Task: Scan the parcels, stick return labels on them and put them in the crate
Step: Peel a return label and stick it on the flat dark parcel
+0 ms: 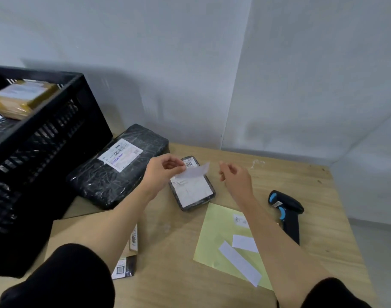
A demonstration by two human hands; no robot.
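over the small dark parcel [193,188] on the table [172,274], left hand [160,172] pinched a white return label [195,171] btwn thumb & fingers. right hand [235,177] hovered just beside it, fingers loosely curled, holding nothing. black crate [45,121] sat at left w/ a tan parcel [21,96] inside.

Parcels on the worktop: one large black [119,166], one small black [193,187], one brown flat [83,230]. One parcel [21,96] in the one crate [45,121]. One scanner [286,210]. One label sheet [214,236].
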